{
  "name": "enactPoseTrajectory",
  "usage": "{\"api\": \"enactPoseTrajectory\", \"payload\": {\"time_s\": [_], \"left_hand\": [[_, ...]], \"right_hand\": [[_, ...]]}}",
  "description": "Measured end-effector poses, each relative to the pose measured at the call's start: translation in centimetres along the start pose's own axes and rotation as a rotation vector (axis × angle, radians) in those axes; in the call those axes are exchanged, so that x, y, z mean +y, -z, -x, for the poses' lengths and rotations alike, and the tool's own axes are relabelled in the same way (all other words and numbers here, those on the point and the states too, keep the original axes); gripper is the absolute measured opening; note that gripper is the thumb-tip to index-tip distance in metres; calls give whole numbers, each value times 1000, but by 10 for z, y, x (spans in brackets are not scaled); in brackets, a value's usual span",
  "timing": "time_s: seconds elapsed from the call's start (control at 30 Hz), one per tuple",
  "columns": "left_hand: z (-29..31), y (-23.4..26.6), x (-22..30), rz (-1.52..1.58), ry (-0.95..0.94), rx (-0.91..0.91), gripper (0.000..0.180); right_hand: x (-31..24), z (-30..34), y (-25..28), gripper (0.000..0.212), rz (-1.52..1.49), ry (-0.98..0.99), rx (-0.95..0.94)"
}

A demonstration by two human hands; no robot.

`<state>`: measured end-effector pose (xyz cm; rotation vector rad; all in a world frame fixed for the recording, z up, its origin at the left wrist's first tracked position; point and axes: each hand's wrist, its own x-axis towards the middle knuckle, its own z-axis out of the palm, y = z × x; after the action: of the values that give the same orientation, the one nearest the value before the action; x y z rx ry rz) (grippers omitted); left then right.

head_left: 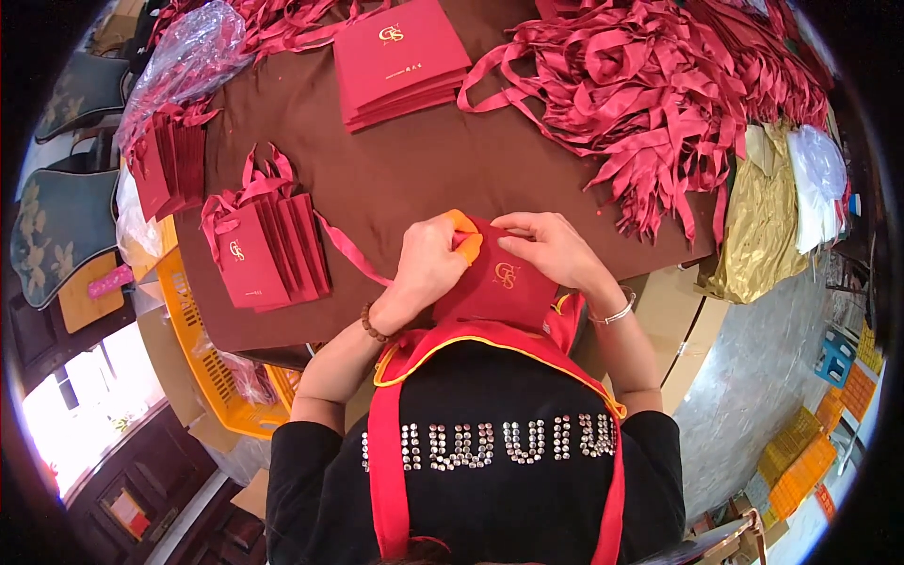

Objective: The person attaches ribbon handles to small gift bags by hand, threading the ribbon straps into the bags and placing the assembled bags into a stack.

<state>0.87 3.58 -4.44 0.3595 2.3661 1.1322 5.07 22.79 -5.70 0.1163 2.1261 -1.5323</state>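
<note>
A dark red paper gift bag (494,294) with a gold emblem stands against my apron at the table's front edge. My left hand (436,250), with orange finger covers on thumb and forefinger, is closed in a pinch at the bag's upper left edge. My right hand (554,247) grips the upper right edge, its thumb on the front face. A red ribbon (353,250) runs out from behind my left wrist toward finished-looking bags with ribbon handles (264,250) at the left. Whether the ribbon's end is threaded through the held bag is hidden by my left hand.
A stack of flat red bags (400,71) lies at the far middle of the brown-covered table (377,179). Loose red ribbons (640,94) heap at the far right, beside gold wrapping (761,226). More bags (169,160) stand far left. A yellow plastic crate (202,367) sits below the left edge.
</note>
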Motion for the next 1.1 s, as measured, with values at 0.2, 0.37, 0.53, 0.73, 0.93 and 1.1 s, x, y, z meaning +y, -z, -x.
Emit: {"api": "enactPoseTrajectory", "payload": {"time_s": [0.2,0.37,0.53,0.73,0.93,1.1], "left_hand": [[10,-18,-12,-342,-404,147,12],[11,-12,-9,-483,-517,165,11],[-6,35,5,-3,-309,-29,12],[-52,47,-2,-165,-411,-549,15],[-67,55,27,-229,-389,-904,17],[-65,54,32,-473,-399,-944,19]], "right_hand": [[5,3,-4,31,-292,43,-60],[2,2,-4,32,-96,81,-5],[-11,9,-8,27,-16,207,64],[-20,20,-20,20,236,301,156],[-25,28,-24,15,281,353,203],[-23,26,-28,12,338,444,258]]}}
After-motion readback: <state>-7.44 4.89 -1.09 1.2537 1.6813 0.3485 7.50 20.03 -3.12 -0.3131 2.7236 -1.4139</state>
